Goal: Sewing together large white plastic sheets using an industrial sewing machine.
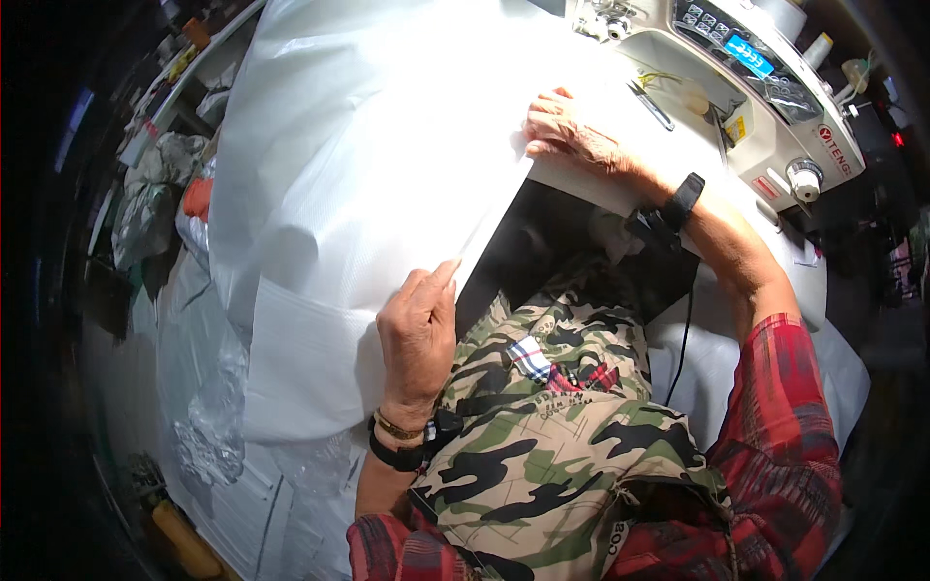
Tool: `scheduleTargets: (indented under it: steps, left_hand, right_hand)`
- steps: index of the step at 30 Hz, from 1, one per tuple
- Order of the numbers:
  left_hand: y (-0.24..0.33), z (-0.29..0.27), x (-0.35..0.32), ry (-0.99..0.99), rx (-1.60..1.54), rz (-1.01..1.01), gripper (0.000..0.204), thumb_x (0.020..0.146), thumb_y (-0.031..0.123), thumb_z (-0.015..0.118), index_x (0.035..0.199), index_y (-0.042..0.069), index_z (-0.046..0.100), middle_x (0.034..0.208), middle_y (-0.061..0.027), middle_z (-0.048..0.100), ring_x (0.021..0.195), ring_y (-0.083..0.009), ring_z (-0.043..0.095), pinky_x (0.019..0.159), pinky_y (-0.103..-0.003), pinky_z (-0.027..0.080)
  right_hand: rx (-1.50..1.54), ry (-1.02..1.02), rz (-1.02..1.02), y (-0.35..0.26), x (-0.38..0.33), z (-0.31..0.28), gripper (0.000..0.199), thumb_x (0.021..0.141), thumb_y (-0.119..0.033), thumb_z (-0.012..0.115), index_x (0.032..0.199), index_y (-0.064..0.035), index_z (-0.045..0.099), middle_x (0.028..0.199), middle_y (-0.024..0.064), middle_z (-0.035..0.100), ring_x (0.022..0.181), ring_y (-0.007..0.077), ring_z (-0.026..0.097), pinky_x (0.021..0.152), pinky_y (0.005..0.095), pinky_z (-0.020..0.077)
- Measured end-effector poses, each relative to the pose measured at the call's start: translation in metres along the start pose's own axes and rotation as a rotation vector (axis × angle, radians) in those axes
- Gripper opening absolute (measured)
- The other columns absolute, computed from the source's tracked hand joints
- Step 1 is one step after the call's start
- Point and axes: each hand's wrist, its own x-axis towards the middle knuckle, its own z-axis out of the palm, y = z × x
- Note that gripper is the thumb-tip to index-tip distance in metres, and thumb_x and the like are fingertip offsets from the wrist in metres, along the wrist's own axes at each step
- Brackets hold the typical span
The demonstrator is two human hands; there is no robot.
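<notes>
A large sheet of white woven fabric (358, 184) spreads over the table and hangs down on the left, its near edge running slantwise between my hands. Closed on that edge at the lower end is my left hand (418, 334), thumb and forefinger pinching the cloth. Higher up, beside the sewing machine, my right hand (567, 128) has its fingers curled over the same edge. The white sewing machine (775, 136) stands at the upper right, with a control panel on top. Strong light washes out the fabric between the hands and the machine.
A pair of small thread snips (651, 107) lies on the machine bed. Thread spools (819, 50) stand behind the machine. Crumpled clear plastic (213, 426) and white sheets lie at the lower left. A cluttered shelf (184, 87) is at the far left. A black cable (681, 349) hangs beside my lap.
</notes>
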Motion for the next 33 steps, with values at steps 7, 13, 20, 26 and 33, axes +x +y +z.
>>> scheduleTargets:
  steps: [7, 13, 20, 26, 33]
  left_hand:
    - [0.0, -0.004, 0.008, -0.405, -0.005, -0.213, 0.026, 0.088, 0.005, 0.062, 0.114, 0.0, 0.062, 0.095, -0.0171, 0.065, 0.075, -0.0318, 0.063, 0.069, -0.036, 0.05]
    - [0.003, 0.023, 0.016, -0.318, 0.006, 0.173, 0.026, 0.074, -0.002, 0.058, 0.099, 0.001, 0.065, 0.085, -0.0164, 0.063, 0.074, -0.0342, 0.063, 0.066, -0.038, 0.05]
    - [0.004, 0.036, 0.031, -0.271, 0.112, 0.368, 0.012, 0.071, -0.003, 0.058, 0.08, 0.004, 0.063, 0.068, -0.0136, 0.052, 0.055, -0.0331, 0.054, 0.051, -0.039, 0.043]
    - [0.005, 0.044, 0.064, -0.27, 0.261, 0.501, 0.006, 0.073, 0.002, 0.058, 0.068, 0.004, 0.055, 0.063, -0.0127, 0.047, 0.052, -0.0333, 0.052, 0.048, -0.042, 0.041]
    - [0.006, 0.06, 0.113, -0.28, 0.338, 0.611, 0.019, 0.075, 0.007, 0.059, 0.061, 0.004, 0.046, 0.062, -0.0121, 0.047, 0.052, -0.0319, 0.052, 0.05, -0.042, 0.043]
  right_hand:
    - [0.006, 0.154, 0.156, 0.036, -0.002, 0.004, 0.028, 0.09, -0.041, 0.064, 0.094, -0.0149, 0.054, 0.092, 0.0056, 0.051, 0.093, 0.024, 0.05, 0.09, 0.0396, 0.0412]
    - [-0.309, 0.253, 0.315, 0.03, -0.007, -0.002, 0.043, 0.088, -0.048, 0.062, 0.097, -0.0065, 0.055, 0.094, 0.0112, 0.058, 0.098, 0.0289, 0.056, 0.081, 0.0445, 0.047]
    - [-0.117, 0.155, 0.518, 0.004, -0.019, 0.003, 0.048, 0.088, -0.045, 0.063, 0.106, -0.0016, 0.057, 0.098, 0.0134, 0.059, 0.096, 0.0298, 0.057, 0.09, 0.0415, 0.0416]
    - [-0.097, 0.177, 0.477, 0.013, -0.02, 0.005, 0.055, 0.09, -0.05, 0.058, 0.114, -0.0004, 0.058, 0.111, 0.0165, 0.06, 0.107, 0.0319, 0.056, 0.096, 0.0441, 0.0377]
    - [-0.056, 0.079, 0.488, 0.009, -0.02, -0.002, 0.067, 0.091, -0.052, 0.054, 0.126, 0.0047, 0.051, 0.133, 0.023, 0.052, 0.12, 0.0361, 0.049, 0.102, 0.0451, 0.0343]
